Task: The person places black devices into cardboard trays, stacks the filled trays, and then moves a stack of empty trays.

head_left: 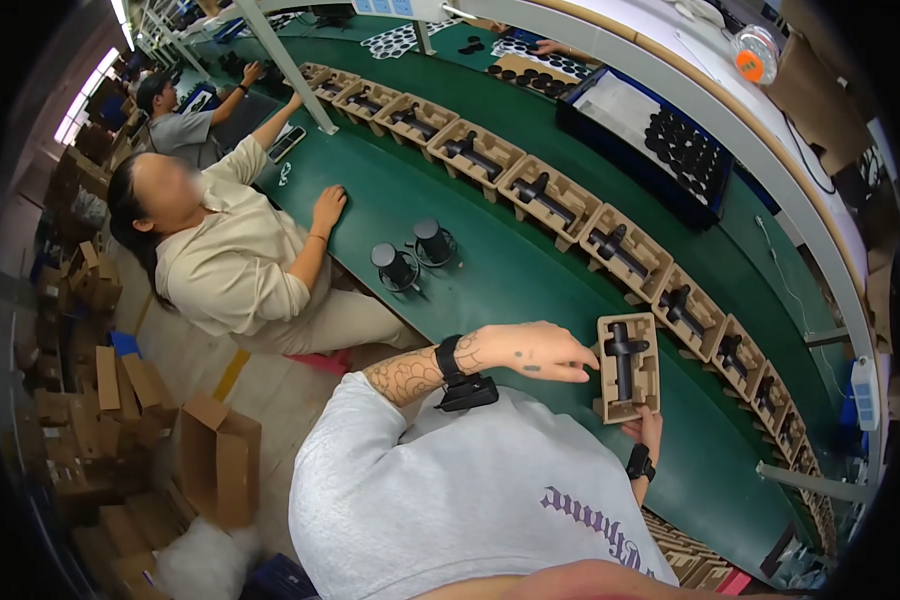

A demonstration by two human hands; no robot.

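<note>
The green bench [515, 288] sweeps past in front of me, and along its far side curves a row of trays [540, 217], most of the near ones with a dark part lying inside. To my left a co-worker in a beige shirt [235, 255] sits with one forearm on the bench; beyond the row stands a dark blue crate [630, 165] holding black round pieces. Right before me is the brown moulded tray [652, 375] I'm handling, on the near side of the row and just beside it; whether it rests on the bench or hangs a little above, I can't tell. My left hand [545, 352] reaches across to its left wall, my right hand [650, 432] has hold of its near end. In its hollow lies the black part [625, 360], lengthwise, its crosspiece toward the far end. My right fingers are closed on the tray's near edge; my left ones are loosely bent at the wall, and I can't tell whether they touch. To handle this well, I'd support both sides evenly, hold the tray level so the part doesn't slip out of its hollow, and press lightly, since moulded walls probably dent.
</note>
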